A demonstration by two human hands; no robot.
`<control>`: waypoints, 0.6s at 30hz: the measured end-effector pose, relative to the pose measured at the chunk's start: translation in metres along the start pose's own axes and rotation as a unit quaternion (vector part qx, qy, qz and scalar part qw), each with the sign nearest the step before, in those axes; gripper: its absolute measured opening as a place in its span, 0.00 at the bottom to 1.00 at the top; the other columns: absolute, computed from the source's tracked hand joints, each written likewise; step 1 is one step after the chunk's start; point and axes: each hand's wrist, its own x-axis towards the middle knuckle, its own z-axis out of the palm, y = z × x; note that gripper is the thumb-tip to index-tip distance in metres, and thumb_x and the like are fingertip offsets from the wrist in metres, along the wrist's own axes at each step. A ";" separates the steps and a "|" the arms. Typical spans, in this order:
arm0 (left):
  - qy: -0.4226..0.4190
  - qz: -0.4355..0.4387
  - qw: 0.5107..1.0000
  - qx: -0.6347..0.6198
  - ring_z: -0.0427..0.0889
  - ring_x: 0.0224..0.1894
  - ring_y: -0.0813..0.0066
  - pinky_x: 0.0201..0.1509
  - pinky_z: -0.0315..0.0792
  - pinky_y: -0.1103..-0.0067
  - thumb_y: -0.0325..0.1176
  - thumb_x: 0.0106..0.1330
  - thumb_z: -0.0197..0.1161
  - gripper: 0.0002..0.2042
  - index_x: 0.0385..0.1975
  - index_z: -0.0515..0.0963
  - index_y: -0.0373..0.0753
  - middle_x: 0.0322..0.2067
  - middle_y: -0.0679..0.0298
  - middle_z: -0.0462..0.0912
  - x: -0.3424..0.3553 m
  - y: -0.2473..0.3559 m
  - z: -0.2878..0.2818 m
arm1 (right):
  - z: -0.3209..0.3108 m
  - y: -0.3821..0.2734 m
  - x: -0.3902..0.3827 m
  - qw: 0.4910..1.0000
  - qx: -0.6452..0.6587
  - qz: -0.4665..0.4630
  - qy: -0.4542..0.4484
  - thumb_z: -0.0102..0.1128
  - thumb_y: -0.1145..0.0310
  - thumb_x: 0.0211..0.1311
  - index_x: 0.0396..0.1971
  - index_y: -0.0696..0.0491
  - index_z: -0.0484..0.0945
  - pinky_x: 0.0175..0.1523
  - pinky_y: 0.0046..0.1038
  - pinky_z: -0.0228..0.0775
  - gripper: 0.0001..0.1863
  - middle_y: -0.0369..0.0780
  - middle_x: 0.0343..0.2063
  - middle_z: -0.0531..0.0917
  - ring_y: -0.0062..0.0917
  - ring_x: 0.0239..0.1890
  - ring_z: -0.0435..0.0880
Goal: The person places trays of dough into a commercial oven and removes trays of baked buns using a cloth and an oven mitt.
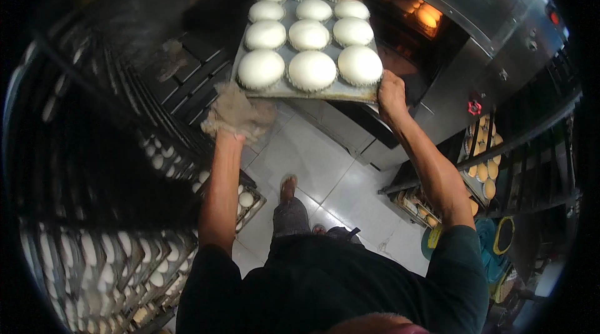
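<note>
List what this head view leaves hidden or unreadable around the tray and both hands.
- Left hand: fingers hidden under a cloth, so its grip on the tray cannot be seen.
- Right hand: fingertips hidden under the tray's edge.
- Oven: inside mostly dark; only a few glowing buns show.
- Left rack: trays dim, bent by the fisheye rim.
- Red display: too small to make out.

Commercial bakery — steel deck oven [450, 28] glowing at 1 o'clock, racks [112, 253] w/ dough trays at 8, baked buns [484, 174] at 3.
</note>
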 end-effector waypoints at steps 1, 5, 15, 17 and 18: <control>-0.004 0.000 1.000 -0.002 0.70 0.58 0.65 0.63 0.65 0.70 0.44 0.68 0.50 0.22 0.57 0.67 0.37 0.56 0.59 0.72 0.028 0.005 0.012 | 0.009 0.001 0.021 0.999 0.046 0.014 0.012 0.41 0.67 0.70 0.33 0.64 0.78 0.42 0.28 0.68 0.18 0.42 0.29 0.81 0.22 0.33 0.75; -0.012 -0.017 1.000 0.000 0.71 0.57 0.64 0.63 0.65 0.69 0.44 0.67 0.51 0.22 0.57 0.68 0.38 0.56 0.60 0.73 0.134 0.018 0.049 | 0.018 0.021 0.095 0.969 -0.224 -0.095 0.041 0.42 0.68 0.67 0.35 0.65 0.78 0.43 0.29 0.68 0.17 0.43 0.33 0.81 0.25 0.35 0.76; -0.025 -0.103 0.994 0.035 0.71 0.57 0.63 0.63 0.65 0.68 0.45 0.67 0.51 0.22 0.56 0.69 0.39 0.56 0.61 0.74 0.291 0.003 0.107 | 0.116 0.063 0.198 0.983 0.080 0.018 0.166 0.44 0.67 0.69 0.29 0.59 0.74 0.32 0.23 0.62 0.13 0.32 0.25 0.75 0.17 0.26 0.68; -0.030 -0.120 0.992 0.037 0.71 0.57 0.63 0.63 0.66 0.68 0.45 0.67 0.52 0.22 0.56 0.69 0.39 0.56 0.60 0.74 0.295 -0.016 0.110 | 0.123 0.076 0.210 0.981 0.030 0.008 0.192 0.43 0.67 0.69 0.25 0.58 0.73 0.29 0.23 0.59 0.15 0.30 0.21 0.73 0.16 0.23 0.66; -0.028 -0.123 0.991 0.041 0.71 0.57 0.63 0.62 0.66 0.68 0.45 0.67 0.52 0.22 0.56 0.69 0.39 0.56 0.60 0.74 0.300 -0.017 0.112 | 0.130 0.079 0.218 0.981 0.022 0.011 0.192 0.43 0.66 0.69 0.24 0.58 0.74 0.28 0.23 0.59 0.16 0.30 0.20 0.73 0.16 0.23 0.66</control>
